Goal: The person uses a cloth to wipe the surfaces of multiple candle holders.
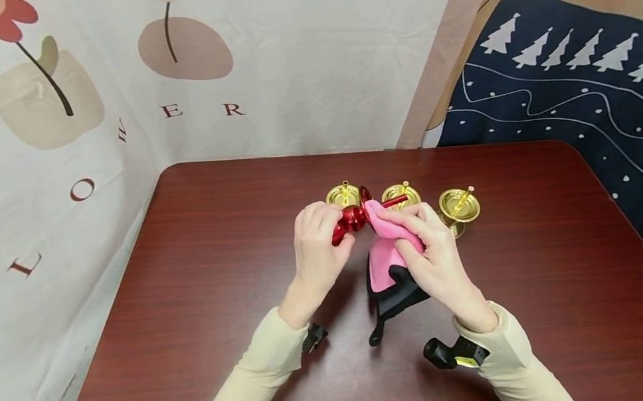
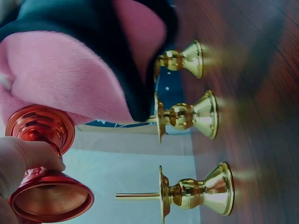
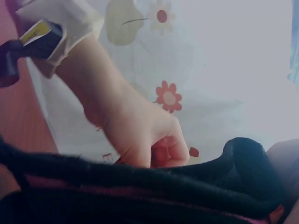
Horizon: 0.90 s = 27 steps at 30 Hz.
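Note:
My left hand point(image 1: 319, 237) grips a shiny red metal candlestick point(image 1: 352, 219) by its stem and base, tilted on its side above the table. Its spike points right. My right hand point(image 1: 433, 250) pinches a pink cloth point(image 1: 383, 263) with black edging, folded against the candlestick's drip dish. The rest of the cloth hangs down, with a black loop at its lower corner. In the left wrist view, the candlestick's flared hollow base point(image 2: 51, 200) shows below the thumb. In the right wrist view, the cloth's black edge point(image 3: 117, 182) hides most of what the left hand point(image 3: 140, 121) holds.
Three gold candlesticks stand in a row behind the hands: a left one point(image 1: 342, 196), a middle one point(image 1: 400, 195) and a right one point(image 1: 459, 205), spikes up. The brown table point(image 1: 212, 240) meets a flower-printed curtain point(image 1: 314, 94) and a dark blue tree-patterned cloth point(image 1: 585, 94).

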Each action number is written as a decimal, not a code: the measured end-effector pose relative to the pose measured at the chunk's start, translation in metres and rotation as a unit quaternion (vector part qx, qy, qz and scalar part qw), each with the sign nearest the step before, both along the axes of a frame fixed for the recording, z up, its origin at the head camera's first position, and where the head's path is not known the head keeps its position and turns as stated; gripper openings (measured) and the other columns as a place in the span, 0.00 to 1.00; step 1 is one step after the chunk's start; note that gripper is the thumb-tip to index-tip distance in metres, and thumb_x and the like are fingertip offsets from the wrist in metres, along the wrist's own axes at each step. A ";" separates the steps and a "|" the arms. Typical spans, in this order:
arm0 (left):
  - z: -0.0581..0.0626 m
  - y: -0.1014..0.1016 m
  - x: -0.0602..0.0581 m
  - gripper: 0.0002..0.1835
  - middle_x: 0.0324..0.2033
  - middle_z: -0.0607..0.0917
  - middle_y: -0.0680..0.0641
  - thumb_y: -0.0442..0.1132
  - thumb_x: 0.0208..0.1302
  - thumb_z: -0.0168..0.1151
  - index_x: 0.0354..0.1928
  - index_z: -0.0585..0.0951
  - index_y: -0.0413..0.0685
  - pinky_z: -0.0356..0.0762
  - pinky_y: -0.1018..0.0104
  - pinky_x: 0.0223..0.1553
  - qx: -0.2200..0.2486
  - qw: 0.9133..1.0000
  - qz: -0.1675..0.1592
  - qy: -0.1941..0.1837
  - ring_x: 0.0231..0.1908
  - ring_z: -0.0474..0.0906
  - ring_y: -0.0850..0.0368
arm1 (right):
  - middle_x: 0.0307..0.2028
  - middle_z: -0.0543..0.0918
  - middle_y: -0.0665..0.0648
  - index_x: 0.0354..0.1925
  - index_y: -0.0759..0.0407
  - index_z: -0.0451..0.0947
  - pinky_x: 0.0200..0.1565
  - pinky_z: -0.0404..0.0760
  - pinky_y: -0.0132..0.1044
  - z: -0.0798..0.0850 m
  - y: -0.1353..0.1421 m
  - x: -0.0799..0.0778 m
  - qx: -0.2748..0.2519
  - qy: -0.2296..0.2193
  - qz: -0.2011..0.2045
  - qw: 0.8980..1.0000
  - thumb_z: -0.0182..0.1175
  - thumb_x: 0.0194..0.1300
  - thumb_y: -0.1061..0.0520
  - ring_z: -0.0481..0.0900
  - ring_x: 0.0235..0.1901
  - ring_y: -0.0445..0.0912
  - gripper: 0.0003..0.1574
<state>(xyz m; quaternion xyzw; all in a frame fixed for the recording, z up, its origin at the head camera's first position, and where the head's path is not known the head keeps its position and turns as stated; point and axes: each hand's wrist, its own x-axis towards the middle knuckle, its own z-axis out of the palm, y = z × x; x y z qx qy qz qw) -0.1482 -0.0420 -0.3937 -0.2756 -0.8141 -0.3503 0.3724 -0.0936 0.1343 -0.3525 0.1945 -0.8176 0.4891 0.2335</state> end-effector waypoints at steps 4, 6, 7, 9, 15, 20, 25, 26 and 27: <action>0.000 -0.002 0.000 0.12 0.32 0.81 0.41 0.29 0.41 0.68 0.31 0.77 0.38 0.68 0.50 0.46 0.053 0.997 -0.026 -0.045 0.41 0.73 0.46 | 0.39 0.77 0.60 0.43 0.60 0.83 0.29 0.67 0.25 -0.003 0.004 -0.002 0.017 0.016 -0.005 1.000 0.54 0.48 0.78 0.72 0.39 0.46 0.26; 0.001 -0.003 0.001 0.12 0.31 0.82 0.41 0.30 0.41 0.67 0.31 0.77 0.38 0.69 0.50 0.45 0.083 0.993 -0.047 -0.063 0.40 0.74 0.46 | 0.38 0.77 0.60 0.40 0.59 0.84 0.28 0.65 0.24 -0.004 0.008 -0.004 0.021 0.022 -0.013 0.999 0.54 0.48 0.79 0.71 0.39 0.46 0.25; 0.001 -0.003 0.001 0.12 0.31 0.82 0.42 0.30 0.41 0.68 0.31 0.77 0.38 0.70 0.52 0.44 0.095 0.991 -0.059 -0.074 0.40 0.74 0.47 | 0.38 0.77 0.60 0.39 0.59 0.84 0.27 0.64 0.24 -0.004 0.010 -0.005 0.021 0.025 -0.017 0.999 0.54 0.48 0.79 0.71 0.38 0.45 0.25; 0.002 -0.004 0.002 0.12 0.30 0.81 0.44 0.32 0.41 0.68 0.31 0.77 0.39 0.73 0.56 0.42 0.116 0.985 -0.083 -0.099 0.38 0.74 0.50 | 0.37 0.77 0.60 0.37 0.59 0.84 0.29 0.63 0.25 -0.004 0.013 -0.008 0.016 0.031 -0.021 0.999 0.55 0.48 0.79 0.71 0.39 0.46 0.23; 0.012 -0.010 0.005 0.14 0.30 0.82 0.46 0.30 0.40 0.71 0.31 0.78 0.41 0.78 0.66 0.37 0.143 0.937 -0.191 -0.254 0.34 0.76 0.57 | 0.38 0.76 0.63 0.33 0.64 0.83 0.34 0.66 0.24 -0.003 0.021 -0.015 0.007 0.055 -0.034 0.998 0.56 0.49 0.79 0.70 0.40 0.45 0.18; 0.015 -0.012 0.005 0.14 0.34 0.83 0.40 0.24 0.41 0.71 0.32 0.76 0.36 0.75 0.70 0.38 0.154 0.877 -0.283 -0.356 0.35 0.77 0.57 | 0.39 0.76 0.65 0.31 0.68 0.81 0.39 0.70 0.24 -0.002 0.024 -0.019 -0.005 0.081 -0.027 0.996 0.58 0.51 0.79 0.71 0.41 0.44 0.13; 0.017 -0.011 0.004 0.15 0.33 0.83 0.40 0.23 0.41 0.70 0.32 0.75 0.35 0.74 0.71 0.38 0.159 0.873 -0.298 -0.353 0.35 0.77 0.59 | 0.40 0.76 0.66 0.32 0.68 0.81 0.42 0.71 0.24 0.001 0.026 -0.020 -0.007 0.085 -0.005 0.996 0.56 0.52 0.79 0.72 0.43 0.43 0.13; 0.017 -0.011 0.004 0.15 0.33 0.83 0.40 0.23 0.41 0.70 0.32 0.76 0.36 0.74 0.70 0.38 0.158 0.878 -0.291 -0.345 0.34 0.77 0.59 | 0.40 0.76 0.65 0.33 0.67 0.81 0.42 0.71 0.25 0.001 0.026 -0.019 -0.003 0.085 -0.001 0.996 0.55 0.52 0.79 0.72 0.43 0.44 0.14; 0.016 -0.010 0.004 0.14 0.33 0.83 0.41 0.24 0.42 0.70 0.32 0.77 0.37 0.75 0.69 0.38 0.158 0.885 -0.282 -0.334 0.35 0.77 0.58 | 0.40 0.76 0.65 0.33 0.67 0.81 0.42 0.71 0.25 0.002 0.026 -0.019 0.004 0.083 0.001 0.997 0.55 0.52 0.79 0.72 0.43 0.45 0.14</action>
